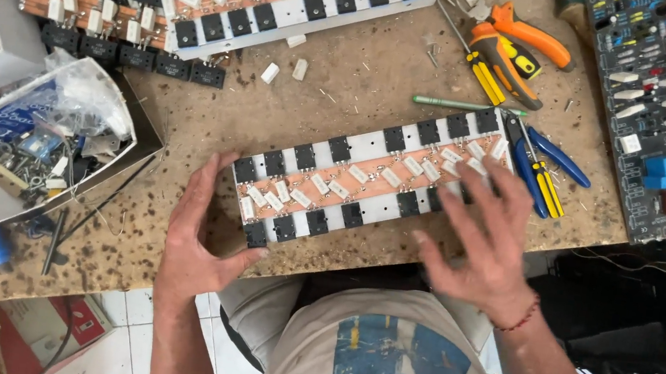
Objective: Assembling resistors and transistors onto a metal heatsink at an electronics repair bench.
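board (367,178) lies betw. hands, long axis left-right; left hand (199,226) open at its end, right hand (483,229) open, resting on it.

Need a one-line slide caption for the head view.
Both hands, left hand and right hand, bracket a long aluminium strip of black transistors and white resistors on a cluttered workbench.

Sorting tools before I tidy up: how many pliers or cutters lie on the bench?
2. An orange-handled pair lies at the top right, and a blue-handled pair sits just beyond the right hand. More may be hidden in the clutter.
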